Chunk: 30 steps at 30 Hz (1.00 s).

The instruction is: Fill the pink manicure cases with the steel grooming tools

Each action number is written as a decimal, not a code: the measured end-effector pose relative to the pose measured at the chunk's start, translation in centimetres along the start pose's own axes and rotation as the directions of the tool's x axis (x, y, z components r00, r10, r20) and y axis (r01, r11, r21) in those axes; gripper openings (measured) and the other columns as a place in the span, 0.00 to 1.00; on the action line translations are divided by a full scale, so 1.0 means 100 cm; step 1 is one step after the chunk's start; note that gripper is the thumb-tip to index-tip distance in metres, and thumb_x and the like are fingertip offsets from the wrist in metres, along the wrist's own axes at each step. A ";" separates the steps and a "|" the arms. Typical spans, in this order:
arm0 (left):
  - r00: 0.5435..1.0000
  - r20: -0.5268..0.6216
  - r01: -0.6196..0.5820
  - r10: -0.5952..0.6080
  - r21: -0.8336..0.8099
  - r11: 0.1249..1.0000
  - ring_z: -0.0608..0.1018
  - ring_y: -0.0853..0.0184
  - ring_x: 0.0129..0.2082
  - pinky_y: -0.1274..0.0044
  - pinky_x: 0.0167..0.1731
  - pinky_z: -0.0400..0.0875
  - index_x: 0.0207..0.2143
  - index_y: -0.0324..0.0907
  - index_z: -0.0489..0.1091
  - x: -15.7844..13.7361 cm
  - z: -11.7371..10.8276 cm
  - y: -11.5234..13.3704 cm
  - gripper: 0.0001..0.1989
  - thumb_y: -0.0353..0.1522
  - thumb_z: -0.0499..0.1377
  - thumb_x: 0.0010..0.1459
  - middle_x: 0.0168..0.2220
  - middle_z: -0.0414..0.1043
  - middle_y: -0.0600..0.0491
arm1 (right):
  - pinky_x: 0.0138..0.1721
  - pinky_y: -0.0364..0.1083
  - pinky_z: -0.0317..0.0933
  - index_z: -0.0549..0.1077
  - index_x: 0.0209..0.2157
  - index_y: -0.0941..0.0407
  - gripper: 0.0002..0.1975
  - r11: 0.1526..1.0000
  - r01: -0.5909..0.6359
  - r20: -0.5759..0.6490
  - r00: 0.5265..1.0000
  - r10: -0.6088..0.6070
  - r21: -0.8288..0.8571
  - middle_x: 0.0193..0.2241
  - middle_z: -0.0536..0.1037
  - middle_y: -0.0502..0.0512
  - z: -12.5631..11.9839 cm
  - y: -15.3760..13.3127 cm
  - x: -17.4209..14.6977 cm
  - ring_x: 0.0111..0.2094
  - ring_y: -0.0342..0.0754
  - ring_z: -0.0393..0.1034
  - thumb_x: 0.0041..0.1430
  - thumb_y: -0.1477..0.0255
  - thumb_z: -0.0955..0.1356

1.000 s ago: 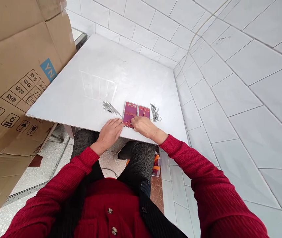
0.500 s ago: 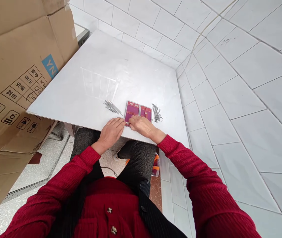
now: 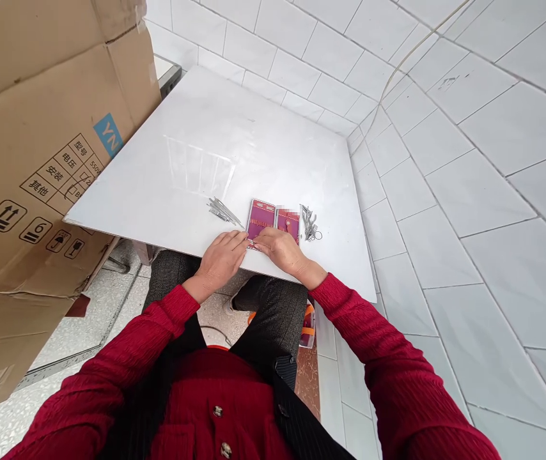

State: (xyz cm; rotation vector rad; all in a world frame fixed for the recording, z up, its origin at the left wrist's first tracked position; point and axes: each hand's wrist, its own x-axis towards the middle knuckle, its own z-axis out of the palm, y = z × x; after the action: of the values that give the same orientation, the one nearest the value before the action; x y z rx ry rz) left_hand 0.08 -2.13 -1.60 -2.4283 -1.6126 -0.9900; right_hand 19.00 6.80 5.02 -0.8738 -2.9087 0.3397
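An open case [image 3: 261, 217] with a purple lining and a row of orange loops lies near the table's front edge. It looks like a manicure case. My left hand [image 3: 224, 257] has its fingers closed at the lower left corner of the case. Over the lower part of the case, my right hand [image 3: 280, 250] is pinched, thumb and fingers together; what they hold is hidden. Slim metal tools [image 3: 224, 211] are bunched on the table to the left of the case. To its right sits a small pile of metal implements [image 3: 309, 223], some with ring handles.
The white table [image 3: 263, 147] meets tiled walls at the back and right. A large cardboard box [image 3: 62, 147] stands along the left side. A thin cable [image 3: 390, 80] runs down the wall corner. Beneath the table, a container with orange parts [image 3: 307, 326] is beside my leg.
The view has shifted slightly, so everything sits a little further right and lower. My right fingers have moved slightly at the case's lower edge, close to my left fingertips.
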 end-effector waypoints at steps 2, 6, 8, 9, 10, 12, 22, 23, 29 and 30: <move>1.000 0.005 -0.009 0.009 0.027 1.000 0.75 0.54 0.58 0.60 0.59 0.69 0.54 0.37 0.73 -0.001 0.000 0.000 0.16 0.30 0.51 0.71 0.58 0.75 0.43 | 0.43 0.44 0.61 0.81 0.42 0.58 0.11 1.000 -0.014 -0.018 1.000 0.014 0.011 0.39 0.79 0.58 -0.006 -0.002 0.006 0.42 0.48 0.73 0.71 0.69 0.66; 1.000 0.005 -0.003 0.003 0.051 0.999 0.74 0.55 0.59 0.61 0.61 0.68 0.56 0.37 0.73 -0.003 0.002 0.000 0.17 0.29 0.51 0.71 0.58 0.75 0.44 | 0.42 0.45 0.61 0.81 0.43 0.58 0.09 0.996 -0.086 -0.069 0.994 0.085 -0.024 0.42 0.80 0.58 -0.016 -0.017 0.035 0.44 0.50 0.73 0.69 0.72 0.67; 1.000 -0.002 0.001 -0.001 0.051 0.999 0.74 0.56 0.59 0.61 0.60 0.69 0.56 0.38 0.73 -0.004 0.002 0.000 0.17 0.29 0.51 0.70 0.58 0.75 0.44 | 0.42 0.45 0.61 0.80 0.46 0.58 0.10 0.990 -0.124 -0.054 0.991 0.121 -0.067 0.44 0.80 0.59 -0.017 -0.028 0.057 0.44 0.51 0.74 0.69 0.71 0.67; 1.000 -0.008 0.002 -0.001 0.052 0.999 0.75 0.56 0.59 0.60 0.60 0.69 0.56 0.38 0.73 -0.004 0.002 0.000 0.17 0.29 0.51 0.70 0.57 0.76 0.44 | 0.42 0.45 0.61 0.79 0.47 0.58 0.11 0.986 -0.138 -0.037 0.990 0.135 -0.093 0.45 0.80 0.60 -0.017 -0.033 0.068 0.45 0.51 0.74 0.69 0.71 0.67; 1.000 -0.013 -0.001 0.001 0.053 0.999 0.75 0.56 0.59 0.61 0.60 0.70 0.56 0.38 0.73 -0.005 0.002 0.000 0.17 0.29 0.51 0.70 0.56 0.76 0.44 | 0.42 0.46 0.61 0.79 0.47 0.59 0.11 0.981 -0.152 -0.021 0.988 0.151 -0.123 0.46 0.79 0.61 -0.016 -0.038 0.079 0.45 0.52 0.74 0.69 0.70 0.67; 1.000 -0.021 -0.008 0.009 0.057 0.998 0.76 0.56 0.58 0.61 0.59 0.70 0.56 0.38 0.73 -0.005 0.003 0.000 0.17 0.28 0.52 0.70 0.54 0.77 0.44 | 0.43 0.46 0.62 0.79 0.47 0.60 0.12 0.969 -0.164 0.012 0.986 0.169 -0.186 0.46 0.79 0.63 -0.013 -0.046 0.098 0.44 0.53 0.74 0.69 0.70 0.66; 1.000 -0.015 -0.017 0.018 0.044 0.999 0.77 0.57 0.53 0.62 0.59 0.70 0.52 0.38 0.75 -0.005 0.003 0.000 0.14 0.28 0.54 0.68 0.51 0.78 0.44 | 0.45 0.48 0.64 0.79 0.45 0.64 0.13 0.929 -0.084 0.168 0.974 0.153 -0.361 0.45 0.81 0.69 -0.012 -0.060 0.124 0.45 0.57 0.76 0.67 0.75 0.64; 1.000 -0.017 -0.016 0.016 0.043 0.999 0.77 0.57 0.53 0.62 0.59 0.70 0.52 0.38 0.75 -0.005 0.002 0.000 0.14 0.28 0.54 0.68 0.51 0.78 0.44 | 0.45 0.49 0.64 0.79 0.45 0.64 0.13 0.927 -0.075 0.181 0.972 0.151 -0.366 0.45 0.81 0.70 -0.012 -0.061 0.124 0.45 0.58 0.76 0.66 0.76 0.64; 1.000 -0.018 -0.021 0.022 0.042 0.999 0.77 0.58 0.53 0.63 0.59 0.70 0.52 0.38 0.74 -0.006 0.002 0.001 0.14 0.28 0.54 0.68 0.50 0.78 0.44 | 0.50 0.51 0.66 0.78 0.47 0.67 0.14 0.904 -0.035 0.252 0.955 0.155 -0.425 0.45 0.81 0.75 -0.015 -0.068 0.127 0.48 0.61 0.77 0.65 0.75 0.65; 1.000 -0.019 -0.021 0.022 0.042 0.999 0.77 0.58 0.53 0.63 0.59 0.70 0.52 0.38 0.74 -0.006 0.002 0.001 0.14 0.28 0.54 0.68 0.50 0.78 0.44 | 0.51 0.51 0.66 0.77 0.48 0.67 0.14 0.903 -0.024 0.262 0.953 0.150 -0.430 0.45 0.81 0.75 -0.015 -0.068 0.127 0.48 0.61 0.77 0.65 0.75 0.66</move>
State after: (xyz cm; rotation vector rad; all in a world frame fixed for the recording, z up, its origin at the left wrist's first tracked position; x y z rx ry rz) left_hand 0.10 -2.55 -2.09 -2.3960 -1.5816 -0.9637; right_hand 4.97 8.58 8.35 -1.0961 -3.2889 -0.1924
